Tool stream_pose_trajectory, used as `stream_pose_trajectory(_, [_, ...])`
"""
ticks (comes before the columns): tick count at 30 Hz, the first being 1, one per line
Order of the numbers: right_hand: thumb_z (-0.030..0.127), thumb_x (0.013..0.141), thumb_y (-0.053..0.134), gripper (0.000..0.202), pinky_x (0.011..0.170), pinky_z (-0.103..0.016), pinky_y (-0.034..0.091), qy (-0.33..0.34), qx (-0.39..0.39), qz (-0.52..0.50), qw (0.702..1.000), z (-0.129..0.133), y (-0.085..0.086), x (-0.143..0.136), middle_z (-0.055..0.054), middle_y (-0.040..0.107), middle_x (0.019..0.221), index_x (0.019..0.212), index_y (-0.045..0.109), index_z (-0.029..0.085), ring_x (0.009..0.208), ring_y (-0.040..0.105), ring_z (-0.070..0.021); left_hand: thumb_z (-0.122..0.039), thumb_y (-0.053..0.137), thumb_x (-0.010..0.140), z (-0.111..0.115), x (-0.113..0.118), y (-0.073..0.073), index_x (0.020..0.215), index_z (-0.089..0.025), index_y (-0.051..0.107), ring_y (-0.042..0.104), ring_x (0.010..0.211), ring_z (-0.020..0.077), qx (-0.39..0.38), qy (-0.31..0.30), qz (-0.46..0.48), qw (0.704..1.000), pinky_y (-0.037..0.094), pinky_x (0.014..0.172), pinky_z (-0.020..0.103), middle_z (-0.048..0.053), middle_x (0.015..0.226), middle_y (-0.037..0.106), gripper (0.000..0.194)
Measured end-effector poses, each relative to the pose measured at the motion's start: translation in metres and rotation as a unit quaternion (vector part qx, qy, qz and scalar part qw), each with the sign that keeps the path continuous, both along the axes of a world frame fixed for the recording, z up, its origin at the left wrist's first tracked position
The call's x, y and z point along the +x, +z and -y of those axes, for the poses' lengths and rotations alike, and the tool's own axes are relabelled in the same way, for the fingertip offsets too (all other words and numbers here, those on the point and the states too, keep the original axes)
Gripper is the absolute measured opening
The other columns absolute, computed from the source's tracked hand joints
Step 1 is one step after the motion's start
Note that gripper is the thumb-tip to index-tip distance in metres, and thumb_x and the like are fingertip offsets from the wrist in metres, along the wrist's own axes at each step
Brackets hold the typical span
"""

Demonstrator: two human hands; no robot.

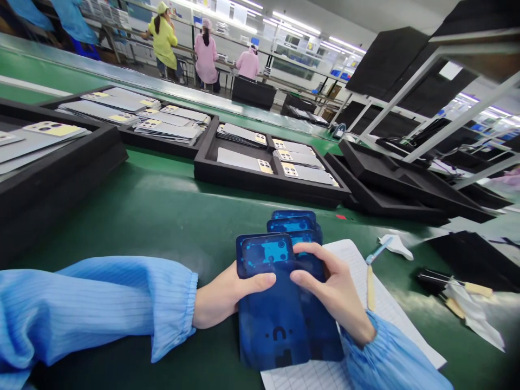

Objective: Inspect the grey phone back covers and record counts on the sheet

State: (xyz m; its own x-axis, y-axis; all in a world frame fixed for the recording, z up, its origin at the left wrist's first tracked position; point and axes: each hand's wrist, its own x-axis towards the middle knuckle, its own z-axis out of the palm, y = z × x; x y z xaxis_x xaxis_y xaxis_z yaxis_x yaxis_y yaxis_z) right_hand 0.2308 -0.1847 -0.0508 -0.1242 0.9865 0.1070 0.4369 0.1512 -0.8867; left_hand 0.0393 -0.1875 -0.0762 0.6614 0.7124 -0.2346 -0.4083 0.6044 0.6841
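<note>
My left hand (227,292) grips a dark blue phone back panel (272,309) from its left side, thumb flat across the face and fingers hidden behind. Light blue patches mark the camera area at its top. At the panel's upper right edge is my right hand (333,281), thumb and forefinger curled close together. Whether it pinches that panel or one behind it, I cannot make out. Several more blue panels (292,222) are fanned out behind, overlapping under my right hand. A printed sheet of paper (390,314) lies partly beneath them.
Black trays (260,187) with stacked silver panels (170,122) line the green bench (162,216). Tilted black trays (390,179) stand to the right. A blue-handled tool (378,250), white scraps (400,246) and a black object (434,281) lie at right. Co-workers (207,54) are across the room.
</note>
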Motion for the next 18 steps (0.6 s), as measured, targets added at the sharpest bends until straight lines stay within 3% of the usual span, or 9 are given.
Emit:
stream_pose_trajectory(3, [0.033,0.062,0.077,0.03,0.066,-0.022,0.05,0.008,-0.031,-0.001,0.999,0.0006,-0.0026,-0.0022,0.006,0.067,0.082,0.088,0.064,0.029,0.073,0.062,-0.0148,-0.024,0.061,0.08,0.0007,-0.0001,-0.0001,0.115,-0.024,0.055,0.063,0.094,0.0158,0.017,0.005,-0.004,1.0,0.047,0.086,0.029,0.004,0.108,0.066,0.035])
stream_pose_trajectory(11, [0.033,0.069,0.071,0.018,0.068,-0.027,0.052,-0.018,-0.024,0.008,1.0,0.0009,-0.0028,-0.0033,0.002,0.069,0.084,0.084,0.066,0.026,0.076,0.064,-0.0176,-0.023,0.059,0.075,-0.0017,-0.0028,-0.002,0.118,-0.02,0.053,0.062,0.097,0.0223,-0.07,-0.006,-0.023,0.997,0.044,0.089,0.039,0.006,0.102,0.068,0.044])
stream_pose_trajectory(18, [0.041,0.062,0.074,0.036,0.067,-0.031,0.053,-0.014,-0.074,0.013,0.997,0.0013,-0.0025,-0.005,-0.004,0.069,0.085,0.089,0.065,0.02,0.077,0.064,-0.0225,-0.025,0.062,0.079,0.0006,-0.0013,-0.0025,0.118,-0.021,0.053,0.062,0.097,0.0197,-0.011,-0.018,-0.001,1.0,0.044,0.091,0.036,0.006,0.109,0.066,0.041])
